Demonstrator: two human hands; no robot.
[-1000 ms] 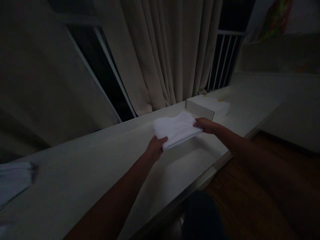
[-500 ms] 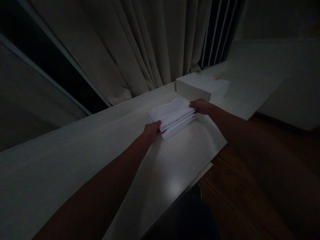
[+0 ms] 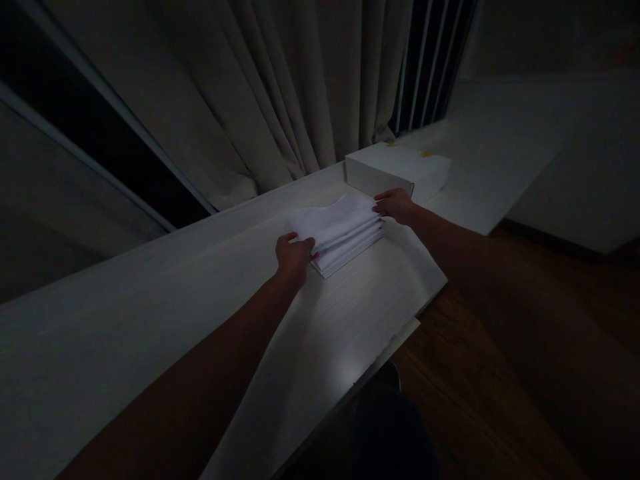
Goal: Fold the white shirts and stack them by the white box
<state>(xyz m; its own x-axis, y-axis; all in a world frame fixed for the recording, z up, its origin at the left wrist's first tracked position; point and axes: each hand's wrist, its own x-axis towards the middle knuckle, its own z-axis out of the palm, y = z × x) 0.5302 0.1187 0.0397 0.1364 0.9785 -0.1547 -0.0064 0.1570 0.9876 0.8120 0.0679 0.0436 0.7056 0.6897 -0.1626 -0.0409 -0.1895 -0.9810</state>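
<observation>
So you've got both hands on that stack of folded white cloths (image 3: 340, 230) sitting on the pale surface (image 3: 150, 320), just in front of the curtain (image 3: 280, 87) and right beside the white box (image 3: 395, 170). Your left hand (image 3: 293, 257) is at the near-left corner with the fingers curled over the top edge, thumb underneath or against the side, so it looks like a pinch on the upper layers, though it's dim enough that I can't say exactly how many layers you've caught. Your right hand (image 3: 397, 203) is at the far-right corner, fingers lying on the edge of the stack, looks more like resting or pressing than a real grip, can't tell for sure. My read is you're squaring up the pile, or setting the top piece down onto it. If that's it, whatever comes next wants both corners kept level so the layers don't slide apart, and watch the box, since your right hand is nearly touching it. Count-wise: one stack, with what looks like three or four folded layers showing at the near edge, one box with a couple of small yellowish marks on its lid, one curtain, two hands, nobody else around.
</observation>
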